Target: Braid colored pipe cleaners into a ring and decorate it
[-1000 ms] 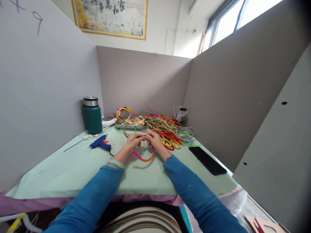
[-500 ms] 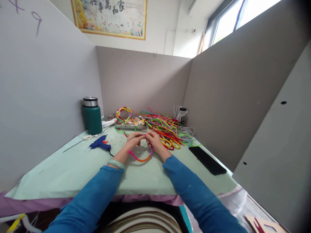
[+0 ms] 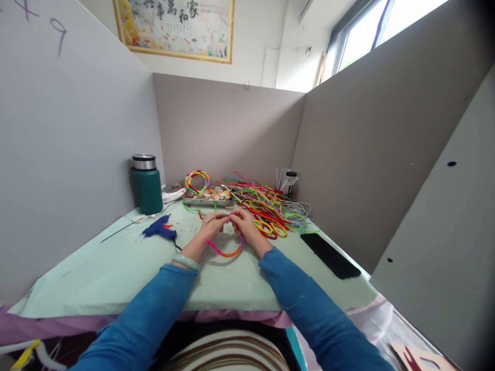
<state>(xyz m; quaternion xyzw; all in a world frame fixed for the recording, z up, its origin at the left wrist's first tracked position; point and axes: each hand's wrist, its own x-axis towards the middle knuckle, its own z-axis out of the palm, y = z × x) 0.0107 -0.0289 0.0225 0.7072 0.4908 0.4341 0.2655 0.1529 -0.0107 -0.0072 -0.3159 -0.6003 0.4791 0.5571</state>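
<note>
Over the middle of the table, my left hand (image 3: 214, 223) and my right hand (image 3: 245, 224) meet with fingertips pinched together. Between them is a curved, fuzzy pipe-cleaner band (image 3: 229, 254), coloured pink, orange and purple. Its coloured length hangs in an open arc below my hands, with the pink end free near my left wrist. A thin greyish strand lies across the back of my left hand. Both hands are closed; the exact spot they pinch is hidden by the fingers.
A blue glue gun (image 3: 160, 228) and a green bottle (image 3: 147, 185) stand left. Behind are a metal tray (image 3: 209, 202) of small pieces and a finished-looking colourful ring (image 3: 197, 182). Loose pipe cleaners (image 3: 263, 201) pile up right, near yellow-handled scissors (image 3: 279, 230) and a black phone-like slab (image 3: 330, 256).
The hanging arc of the pipe-cleaner band has shifted very slightly, its pink end moving a little right. My fingers have barely moved and keep their pinch.
</note>
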